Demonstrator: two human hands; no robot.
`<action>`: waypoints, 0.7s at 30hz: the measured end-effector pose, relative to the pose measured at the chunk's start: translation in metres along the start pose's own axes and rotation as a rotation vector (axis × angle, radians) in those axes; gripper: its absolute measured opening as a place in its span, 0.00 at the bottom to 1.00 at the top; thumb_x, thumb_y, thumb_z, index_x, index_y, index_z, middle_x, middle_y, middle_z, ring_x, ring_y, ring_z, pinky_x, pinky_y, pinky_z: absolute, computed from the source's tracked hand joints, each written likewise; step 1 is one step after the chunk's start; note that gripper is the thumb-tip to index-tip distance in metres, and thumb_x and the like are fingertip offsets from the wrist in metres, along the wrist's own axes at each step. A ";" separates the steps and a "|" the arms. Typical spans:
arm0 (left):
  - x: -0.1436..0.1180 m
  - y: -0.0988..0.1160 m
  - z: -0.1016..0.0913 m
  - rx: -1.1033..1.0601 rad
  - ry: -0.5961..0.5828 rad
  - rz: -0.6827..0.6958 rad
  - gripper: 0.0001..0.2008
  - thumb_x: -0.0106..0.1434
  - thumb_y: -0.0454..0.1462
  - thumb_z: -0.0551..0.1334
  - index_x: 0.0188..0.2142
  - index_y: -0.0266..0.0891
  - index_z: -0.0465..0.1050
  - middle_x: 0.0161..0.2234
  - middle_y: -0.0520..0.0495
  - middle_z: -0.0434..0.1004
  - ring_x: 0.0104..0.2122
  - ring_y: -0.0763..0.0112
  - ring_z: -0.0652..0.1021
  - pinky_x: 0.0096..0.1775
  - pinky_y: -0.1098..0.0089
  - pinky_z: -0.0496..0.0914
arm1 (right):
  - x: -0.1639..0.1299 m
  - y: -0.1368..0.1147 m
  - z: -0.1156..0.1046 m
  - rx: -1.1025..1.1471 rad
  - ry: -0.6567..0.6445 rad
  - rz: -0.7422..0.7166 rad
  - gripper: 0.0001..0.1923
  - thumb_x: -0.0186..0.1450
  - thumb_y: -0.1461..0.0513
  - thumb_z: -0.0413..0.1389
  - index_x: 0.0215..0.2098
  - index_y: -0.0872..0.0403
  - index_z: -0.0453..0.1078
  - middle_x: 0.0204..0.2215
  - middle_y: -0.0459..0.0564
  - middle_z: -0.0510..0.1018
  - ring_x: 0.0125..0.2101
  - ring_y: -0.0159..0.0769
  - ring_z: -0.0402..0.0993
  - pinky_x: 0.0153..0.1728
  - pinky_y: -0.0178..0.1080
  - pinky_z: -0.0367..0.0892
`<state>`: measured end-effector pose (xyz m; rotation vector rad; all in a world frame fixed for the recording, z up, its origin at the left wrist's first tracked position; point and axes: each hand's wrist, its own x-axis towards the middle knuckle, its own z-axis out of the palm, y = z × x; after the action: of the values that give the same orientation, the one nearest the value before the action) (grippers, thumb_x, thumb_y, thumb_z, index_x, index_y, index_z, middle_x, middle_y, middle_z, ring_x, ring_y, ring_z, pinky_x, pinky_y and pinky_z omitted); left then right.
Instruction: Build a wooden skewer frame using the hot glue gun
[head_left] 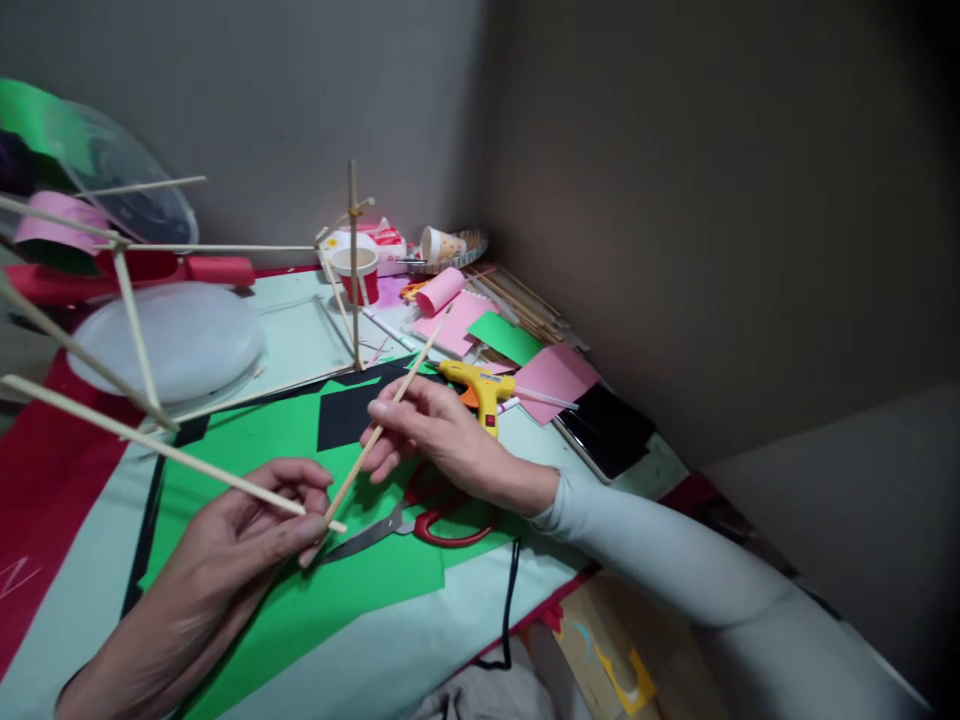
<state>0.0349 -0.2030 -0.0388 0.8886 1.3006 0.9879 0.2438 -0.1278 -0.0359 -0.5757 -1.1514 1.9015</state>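
My left hand (240, 535) pinches a long pale wooden stick (172, 452) near its right end. A second wooden stick (390, 405) slants up and to the right, its lower end crossing the first at my left fingertips. My right hand (442, 430) holds this second stick around its middle between thumb and fingers. Below the hands, red-handled scissors (454, 535) lie partly spread on green sheets (360, 595). Behind my left hand stands a frame of joined sticks (354, 270). Just past my right hand lies a yellow glue gun (480, 385) with a clear glue stick in its back.
Farther back are paper cups (356, 275), pink paper (555, 380), a bundle of sticks (517, 300) and a dark phone-like device (607, 430). A translucent round lid (169, 340) lies left. A wall (712, 250) borders the table on the right.
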 end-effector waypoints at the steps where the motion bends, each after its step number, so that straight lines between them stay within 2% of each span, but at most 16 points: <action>1: 0.002 -0.002 -0.002 0.022 -0.007 -0.002 0.24 0.45 0.43 0.81 0.40 0.44 0.78 0.28 0.51 0.73 0.26 0.73 0.73 0.26 0.78 0.70 | 0.000 0.000 -0.001 -0.001 0.002 0.024 0.18 0.66 0.51 0.65 0.35 0.52 0.63 0.26 0.41 0.79 0.25 0.29 0.81 0.30 0.32 0.80; 6: 0.013 -0.004 -0.007 0.027 -0.050 -0.054 0.23 0.47 0.44 0.80 0.41 0.43 0.78 0.26 0.51 0.72 0.26 0.74 0.72 0.26 0.78 0.70 | 0.004 -0.002 -0.004 -0.052 0.059 0.101 0.13 0.69 0.58 0.62 0.38 0.51 0.60 0.24 0.40 0.79 0.24 0.30 0.81 0.31 0.33 0.80; 10: 0.020 -0.001 -0.006 -0.035 0.062 -0.023 0.28 0.42 0.45 0.82 0.40 0.40 0.79 0.28 0.51 0.74 0.26 0.75 0.73 0.27 0.81 0.71 | 0.011 0.000 -0.012 -0.161 0.149 0.136 0.15 0.68 0.60 0.62 0.41 0.50 0.57 0.23 0.41 0.80 0.24 0.35 0.82 0.32 0.39 0.81; 13: 0.022 0.004 -0.004 -0.096 0.106 0.021 0.30 0.39 0.45 0.83 0.40 0.37 0.79 0.29 0.50 0.76 0.27 0.75 0.75 0.28 0.80 0.73 | 0.016 0.003 -0.017 -0.246 0.178 0.152 0.12 0.69 0.63 0.59 0.42 0.50 0.57 0.25 0.44 0.81 0.25 0.36 0.83 0.35 0.41 0.81; 17: 0.021 0.006 -0.005 -0.132 0.084 0.076 0.31 0.42 0.43 0.83 0.43 0.36 0.78 0.30 0.50 0.77 0.27 0.74 0.76 0.27 0.79 0.74 | 0.021 0.000 -0.018 -0.436 0.183 0.169 0.07 0.70 0.68 0.53 0.38 0.51 0.59 0.26 0.46 0.80 0.28 0.36 0.84 0.39 0.41 0.81; 21: 0.022 0.003 -0.008 -0.103 0.114 0.121 0.33 0.43 0.44 0.82 0.45 0.36 0.76 0.29 0.49 0.79 0.27 0.74 0.76 0.28 0.78 0.75 | 0.013 -0.021 -0.019 -0.761 0.171 0.144 0.02 0.71 0.66 0.53 0.38 0.55 0.66 0.33 0.52 0.83 0.33 0.37 0.85 0.37 0.39 0.79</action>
<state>0.0268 -0.1811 -0.0440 0.8499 1.2908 1.2041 0.2591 -0.1018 -0.0259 -1.2285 -1.7479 1.4402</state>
